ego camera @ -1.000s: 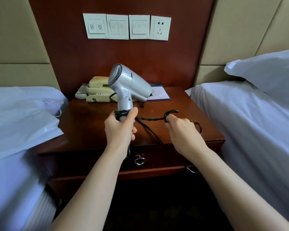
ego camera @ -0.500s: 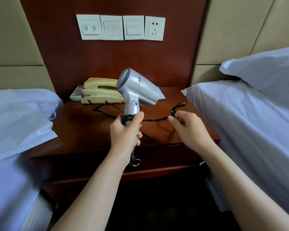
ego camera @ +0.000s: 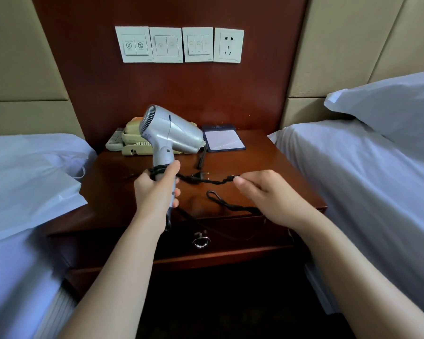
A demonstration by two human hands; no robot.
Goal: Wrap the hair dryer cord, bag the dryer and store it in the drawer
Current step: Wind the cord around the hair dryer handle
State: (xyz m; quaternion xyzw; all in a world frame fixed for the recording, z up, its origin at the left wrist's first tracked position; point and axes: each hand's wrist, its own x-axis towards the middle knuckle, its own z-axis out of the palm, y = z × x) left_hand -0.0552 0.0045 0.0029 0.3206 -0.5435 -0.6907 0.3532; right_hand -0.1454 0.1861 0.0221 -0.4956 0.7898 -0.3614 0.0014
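We see no brand or readable label on the silver hair dryer [ego camera: 169,133]; the dark header of the notepad [ego camera: 223,139] carries a small mark too fine to read, and the wall switches [ego camera: 165,44] show only tiny symbols. A socket [ego camera: 228,45] sits at the right end of that row.

Our left hand [ego camera: 157,192] is clamped around the dryer's handle, holding it upright above the middle of the nightstand [ego camera: 267,165], nozzle pointing right. A few turns of the black cord [ego camera: 206,180] circle the handle just above the thumb. From there the twisted cord runs right to our right hand [ego camera: 269,194], whose thumb and fingers pinch it shut; a loose loop lies on the wood just beside that hand, near the front edge.

At the back left corner stands a beige telephone [ego camera: 135,143], with the notepad at the back, right of centre. The drawer [ego camera: 230,238] under the front edge is closed, its ring pull [ego camera: 201,241] hanging. A white bag [ego camera: 27,182] lies on the left bed; a pillow [ego camera: 389,106] rests on the right bed. Behind, we see a dark wood panel between padded beige wall panels.
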